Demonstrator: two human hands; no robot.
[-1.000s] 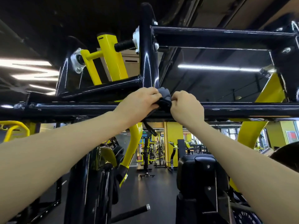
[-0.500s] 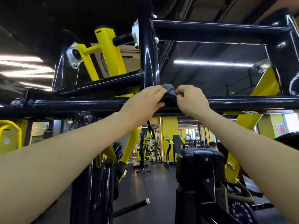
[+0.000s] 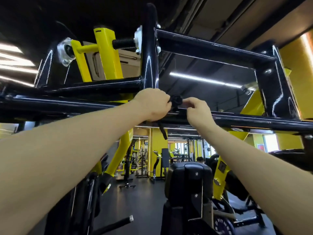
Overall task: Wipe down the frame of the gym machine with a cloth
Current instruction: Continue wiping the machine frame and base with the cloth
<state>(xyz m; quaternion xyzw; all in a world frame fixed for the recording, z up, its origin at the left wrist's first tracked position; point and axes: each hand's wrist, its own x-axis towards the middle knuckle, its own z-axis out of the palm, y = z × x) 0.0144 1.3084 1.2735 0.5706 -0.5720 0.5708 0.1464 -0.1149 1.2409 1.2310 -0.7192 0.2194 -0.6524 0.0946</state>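
Note:
Overhead runs the black frame (image 3: 245,120) of the gym machine, a long horizontal bar joined by a vertical post (image 3: 150,56). A dark cloth (image 3: 176,101) is bunched on top of the bar right beside the post. My left hand (image 3: 153,104) grips the cloth's left side, fingers curled over it and the bar. My right hand (image 3: 197,109) is just right of the cloth, its fingertips pinching the cloth's edge. A dark strip hangs down under my left hand.
Yellow machine arms (image 3: 105,53) and a threaded bolt (image 3: 124,43) sit above left. A black padded seat back (image 3: 188,182) stands below my arms. More yellow gym machines (image 3: 140,160) and a person's head (image 3: 200,159) are far back on the dark floor.
My right hand has loosened from a full grip on the cloth and drawn slightly right, now only pinching its edge. The cloth is more tightly bunched. The view tilted up.

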